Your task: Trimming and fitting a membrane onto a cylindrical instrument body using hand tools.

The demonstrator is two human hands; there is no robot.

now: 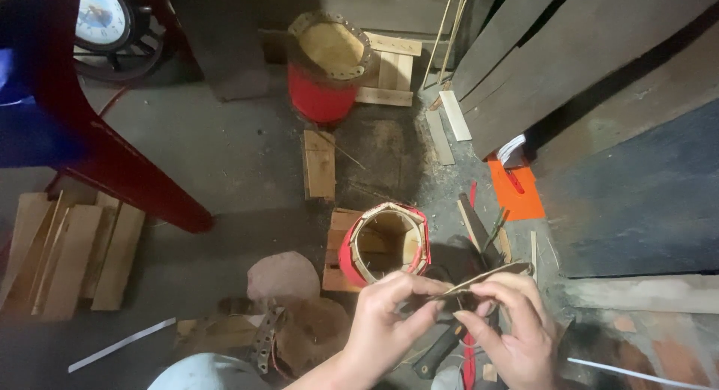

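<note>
left hand + right hand: pinched shut on thin strip, probably bamboo | just above: open red drum shell on floor

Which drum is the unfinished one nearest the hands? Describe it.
Start at the two hands, left hand and right hand. Just above them, a small red drum shell lies tipped on wooden slats. Unlike the upright skinned drum, it is open and hollow.

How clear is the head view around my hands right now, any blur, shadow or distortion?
Head view: dim, uneven light; the floor at centre is brightest, the corners fall into shadow. The left hand and right hand are slightly soft, and the thin strip pinched between them blurs at its edges. The open red drum frame reads fairly sharp. Wide-angle bending shows in the planks upper right. No glare.
</note>
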